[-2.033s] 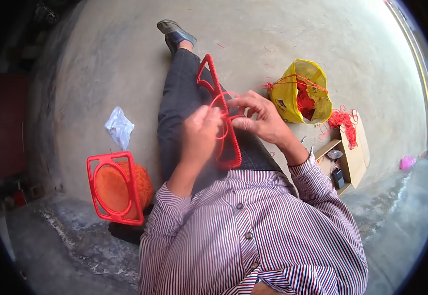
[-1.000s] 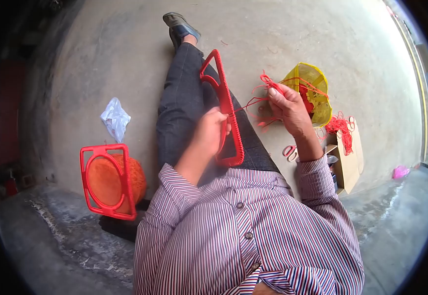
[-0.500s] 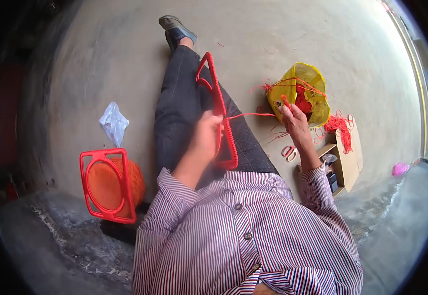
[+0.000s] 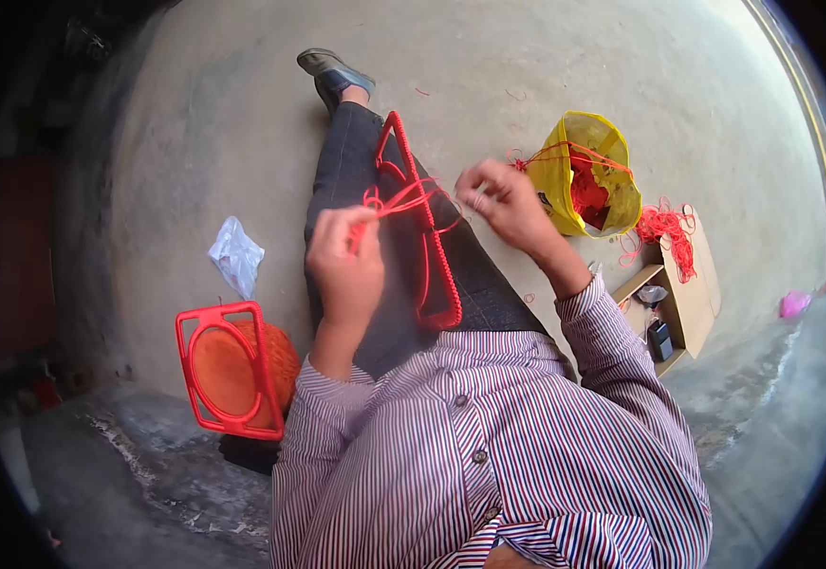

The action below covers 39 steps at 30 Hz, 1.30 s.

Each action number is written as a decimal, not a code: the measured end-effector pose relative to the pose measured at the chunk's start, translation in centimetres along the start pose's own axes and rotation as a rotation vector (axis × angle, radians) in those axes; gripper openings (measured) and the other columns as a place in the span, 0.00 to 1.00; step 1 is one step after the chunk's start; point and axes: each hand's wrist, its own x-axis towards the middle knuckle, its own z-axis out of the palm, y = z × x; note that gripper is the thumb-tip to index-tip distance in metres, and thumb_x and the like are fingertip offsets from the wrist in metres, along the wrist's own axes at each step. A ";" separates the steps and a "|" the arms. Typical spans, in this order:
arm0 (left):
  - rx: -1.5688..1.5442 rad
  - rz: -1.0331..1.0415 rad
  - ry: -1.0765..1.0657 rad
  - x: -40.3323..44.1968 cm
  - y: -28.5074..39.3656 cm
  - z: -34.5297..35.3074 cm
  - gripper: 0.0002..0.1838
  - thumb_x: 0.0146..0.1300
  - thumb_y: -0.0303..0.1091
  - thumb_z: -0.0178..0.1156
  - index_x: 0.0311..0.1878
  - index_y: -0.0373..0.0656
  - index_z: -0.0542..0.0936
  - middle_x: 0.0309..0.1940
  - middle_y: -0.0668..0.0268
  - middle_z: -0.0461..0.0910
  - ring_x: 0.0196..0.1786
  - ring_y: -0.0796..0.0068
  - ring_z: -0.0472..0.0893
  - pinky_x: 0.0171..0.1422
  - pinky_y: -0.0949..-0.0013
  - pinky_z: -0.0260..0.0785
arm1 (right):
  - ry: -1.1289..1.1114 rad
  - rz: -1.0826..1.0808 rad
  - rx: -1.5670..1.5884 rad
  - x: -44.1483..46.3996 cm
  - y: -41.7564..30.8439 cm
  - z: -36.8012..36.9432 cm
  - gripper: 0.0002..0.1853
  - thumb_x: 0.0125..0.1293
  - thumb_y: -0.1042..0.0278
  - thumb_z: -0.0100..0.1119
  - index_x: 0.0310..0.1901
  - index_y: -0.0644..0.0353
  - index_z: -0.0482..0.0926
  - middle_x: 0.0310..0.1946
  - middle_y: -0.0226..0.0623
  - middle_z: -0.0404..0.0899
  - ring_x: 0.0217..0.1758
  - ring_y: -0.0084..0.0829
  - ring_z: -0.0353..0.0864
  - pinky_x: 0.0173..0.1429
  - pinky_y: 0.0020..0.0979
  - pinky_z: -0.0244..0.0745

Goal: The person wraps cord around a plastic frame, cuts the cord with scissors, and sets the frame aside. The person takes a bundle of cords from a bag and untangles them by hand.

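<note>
A red cord-wrapped frame [image 4: 439, 261] stands on edge over my dark-trousered legs. Left of its middle, my left hand [image 4: 346, 256] is closed on a bundle of red cord [image 4: 399, 201], whose loops cross the frame. To the right of the frame is my right hand [image 4: 500, 196], its fingers curled and drawn together near the end of a cord loop; what they pinch, if anything, is too small to make out. Neither hand visibly grips the frame itself.
A second red frame [image 4: 266, 379] leans on an orange round cushion [image 4: 228, 373] at the left, below a clear plastic bag [image 4: 236, 256]. At the right are a yellow bag [image 4: 553, 180] of red cord, loose red cord [image 4: 680, 248] and an open cardboard box [image 4: 696, 303].
My left hand has left the frame and now holds the cord bundle to its left. My right hand has come back from beside the yellow bag toward the frame, without the bundle.
</note>
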 end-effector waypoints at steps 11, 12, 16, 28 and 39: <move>-0.248 -0.403 -0.432 -4.6 0.9 3.1 0.11 0.62 0.16 0.56 0.46 0.35 0.70 0.32 0.59 0.83 0.30 0.74 0.83 0.35 0.71 0.76 | -0.328 0.262 0.426 -4.4 0.5 3.3 0.10 0.61 0.71 0.68 0.43 0.62 0.79 0.33 0.29 0.82 0.38 0.21 0.79 0.47 0.27 0.76; -0.261 -0.400 -0.405 -4.4 1.0 3.2 0.08 0.63 0.17 0.57 0.44 0.35 0.70 0.29 0.61 0.82 0.27 0.74 0.83 0.33 0.71 0.75 | -0.298 0.212 0.340 -4.4 0.6 3.3 0.09 0.61 0.72 0.68 0.41 0.61 0.79 0.34 0.29 0.82 0.38 0.22 0.79 0.47 0.27 0.76; -0.121 -0.291 -0.345 -3.9 0.4 3.3 0.10 0.62 0.19 0.59 0.45 0.36 0.70 0.28 0.62 0.81 0.27 0.75 0.82 0.34 0.71 0.74 | -0.168 -0.059 0.120 -4.1 2.0 3.6 0.05 0.60 0.73 0.67 0.35 0.59 0.79 0.38 0.31 0.82 0.42 0.25 0.80 0.47 0.29 0.75; -1.145 -1.037 -0.426 -3.3 -2.2 5.6 0.16 0.61 0.25 0.47 0.52 0.38 0.74 0.38 0.63 0.78 0.35 0.76 0.74 0.43 0.73 0.68 | 0.384 0.027 1.124 -4.6 -1.8 -16.9 0.09 0.75 0.68 0.50 0.53 0.59 0.73 0.25 0.23 0.60 0.26 0.15 0.56 0.22 0.19 0.53; -1.118 -1.038 -0.413 -3.5 -1.4 5.7 0.17 0.61 0.26 0.46 0.53 0.39 0.73 0.39 0.68 0.77 0.33 0.81 0.70 0.40 0.76 0.64 | 0.068 0.516 0.583 -3.5 -0.7 -0.9 0.11 0.75 0.58 0.52 0.40 0.56 0.72 0.22 0.20 0.65 0.23 0.13 0.63 0.26 0.18 0.60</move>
